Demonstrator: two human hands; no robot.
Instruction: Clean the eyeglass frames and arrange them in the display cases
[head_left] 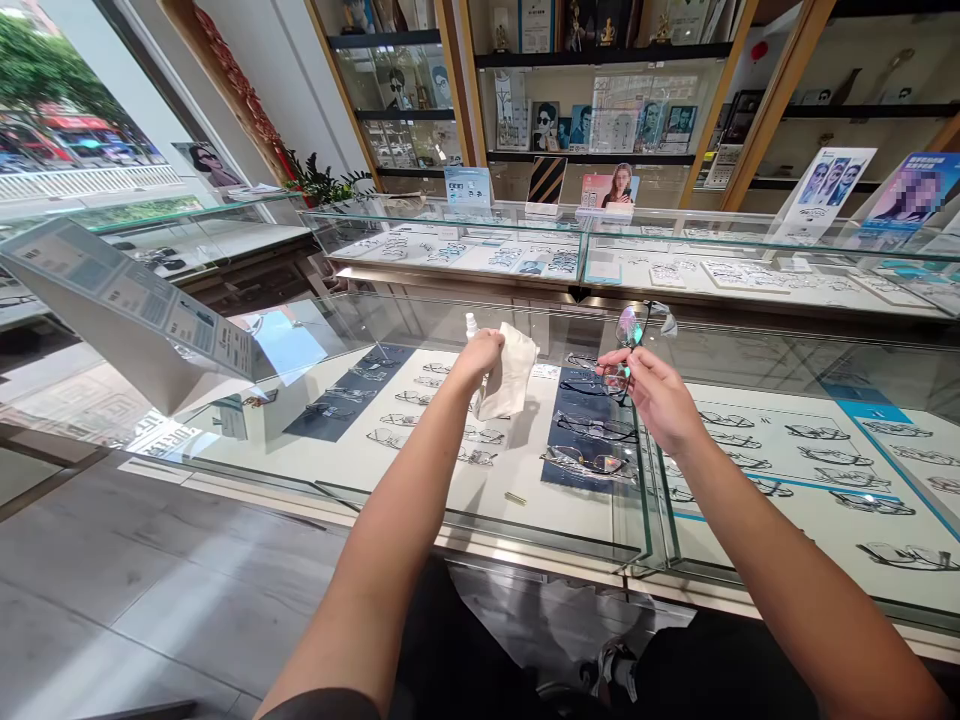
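Over the counter (491, 505): cloth (514, 378), twelve o'clock, pinched by our left fingers (489, 344); glasses (630, 332), one o'clock, pinched mid-frame by our right fingers (648, 369), presumably sparing the lenses (627, 322).

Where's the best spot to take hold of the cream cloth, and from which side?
Probably best to pinch the cream cloth by its loose right edge, coming from the right: the left grip holds its left side, while the rest hangs free.

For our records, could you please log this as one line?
left hand: holds cream fabric cloth; right hand: holds clear-lensed eyeglasses; below: transparent glass showcase
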